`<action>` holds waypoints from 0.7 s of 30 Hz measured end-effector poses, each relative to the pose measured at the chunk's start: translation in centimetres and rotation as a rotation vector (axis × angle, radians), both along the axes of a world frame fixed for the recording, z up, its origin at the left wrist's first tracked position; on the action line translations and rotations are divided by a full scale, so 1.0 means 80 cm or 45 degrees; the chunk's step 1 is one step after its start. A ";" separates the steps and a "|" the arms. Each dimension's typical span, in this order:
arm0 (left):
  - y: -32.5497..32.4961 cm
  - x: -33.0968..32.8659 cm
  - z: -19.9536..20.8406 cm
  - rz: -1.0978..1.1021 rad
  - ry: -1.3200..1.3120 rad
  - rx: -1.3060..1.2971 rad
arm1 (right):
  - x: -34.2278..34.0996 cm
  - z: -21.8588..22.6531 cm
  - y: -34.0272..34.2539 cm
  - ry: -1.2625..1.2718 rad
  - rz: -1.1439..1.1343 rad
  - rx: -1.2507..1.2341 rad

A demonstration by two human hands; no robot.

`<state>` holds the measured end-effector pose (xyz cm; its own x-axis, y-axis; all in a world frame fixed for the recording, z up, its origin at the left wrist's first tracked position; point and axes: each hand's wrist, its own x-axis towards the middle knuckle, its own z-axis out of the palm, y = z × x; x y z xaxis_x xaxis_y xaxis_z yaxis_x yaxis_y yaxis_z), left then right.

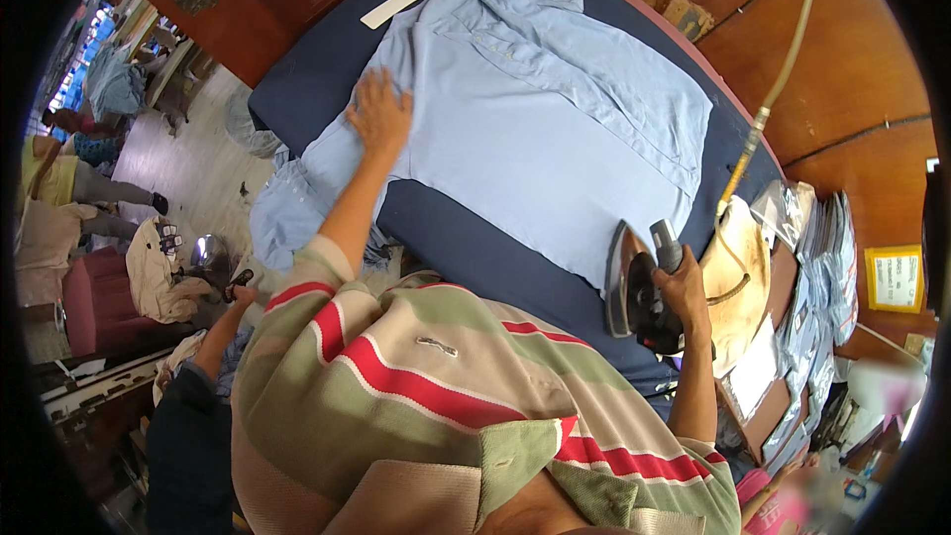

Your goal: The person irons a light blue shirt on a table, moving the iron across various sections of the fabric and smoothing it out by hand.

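Observation:
A light blue shirt lies spread over a dark navy padded board, its collar end bunched at the far side. My left hand rests on the shirt's left part, fingers spread. One sleeve hangs off the board's left edge. In my right hand is the grey handle of a black steam iron, with my fingers wrapped round it. The iron is tilted at the shirt's near right corner, its soleplate partly showing. Whether it touches the cloth, I cannot tell.
A pale hose hangs down on the right beside a cream cloth. Several folded blue shirts are stacked farther right. A white strip lies on the board's far left. Other people sit and stand at left and lower right.

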<state>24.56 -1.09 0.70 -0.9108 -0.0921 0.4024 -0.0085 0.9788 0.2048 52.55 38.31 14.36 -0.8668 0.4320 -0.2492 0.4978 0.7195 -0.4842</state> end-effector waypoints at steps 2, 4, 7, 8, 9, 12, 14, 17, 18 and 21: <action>-0.031 -0.028 -0.006 0.226 -0.104 0.001 | 0.024 0.009 0.004 -0.010 -0.072 -0.168; -0.058 -0.025 -0.020 0.325 -0.243 -0.001 | 0.034 0.023 0.017 0.012 -0.140 -0.211; -0.079 -0.001 -0.008 0.264 -0.301 -0.043 | 0.052 0.062 0.031 0.059 -0.335 -0.157; -0.080 0.008 0.009 0.241 -0.373 -0.059 | 0.055 0.069 0.046 0.079 -0.386 -0.063; -0.093 0.014 0.009 0.240 -0.324 0.020 | 0.062 0.057 0.075 0.143 -0.371 0.036; -0.119 0.023 0.017 0.236 -0.384 0.192 | 0.064 0.044 0.144 0.243 -0.332 0.360; -0.123 0.025 0.011 0.189 -0.428 0.050 | 0.080 -0.005 0.221 0.466 -0.242 0.583; -0.132 0.040 0.009 0.185 -0.402 -0.091 | 0.066 0.017 0.236 -0.073 -0.641 0.380; -0.132 0.044 0.007 0.182 -0.377 -0.114 | 0.070 0.013 0.229 0.001 -0.581 0.689; -0.139 0.051 0.001 0.127 -0.245 -0.122 | 0.048 -0.009 0.156 0.251 -0.396 1.257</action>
